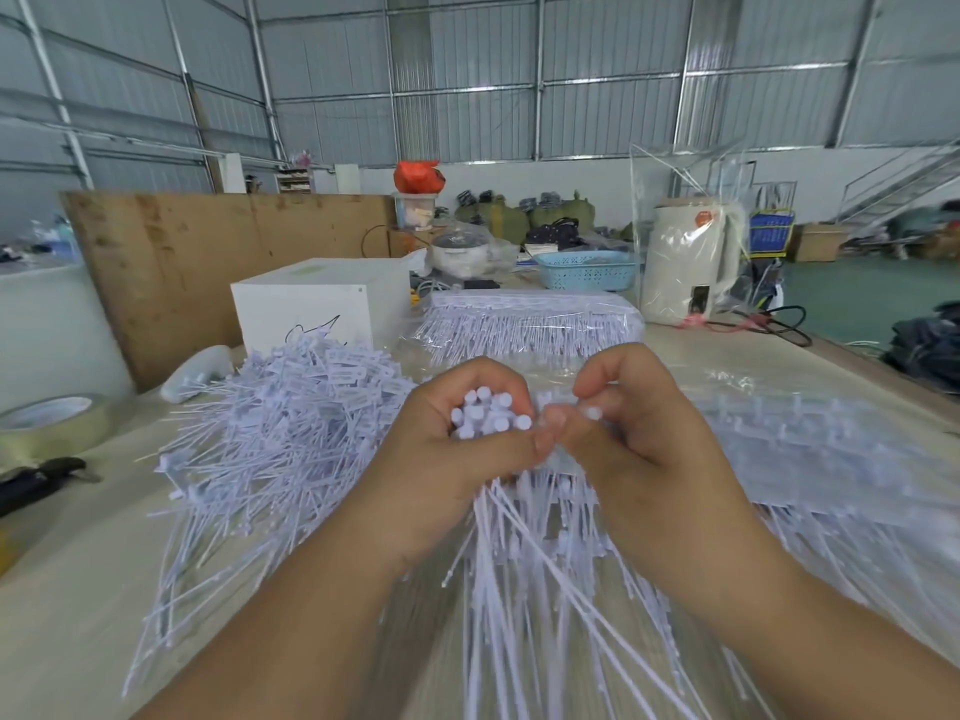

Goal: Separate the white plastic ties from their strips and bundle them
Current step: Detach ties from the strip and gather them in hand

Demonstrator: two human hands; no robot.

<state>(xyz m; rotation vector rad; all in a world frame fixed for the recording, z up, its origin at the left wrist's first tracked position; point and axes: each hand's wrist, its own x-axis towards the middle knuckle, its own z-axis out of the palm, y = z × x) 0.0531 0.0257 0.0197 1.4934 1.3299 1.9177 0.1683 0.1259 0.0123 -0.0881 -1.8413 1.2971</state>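
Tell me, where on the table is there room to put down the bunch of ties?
Bare table shows at the near left, between the loose tie pile and the tape roll. Another bare strip lies at the far right, before the kettle. The middle is crowded: both hands, left hand and right hand, work over strips there.

left hand [457, 449] curled round a bundle of white ties [491, 415], round heads up, tails fanning down toward the viewer. right hand [636, 423] just beside it, fingertips pinching a single tie [592, 413]. loose pile of ties [291, 407] left of the left hand; strips of ties [831, 449] on the counter [67, 589] right of the right hand.
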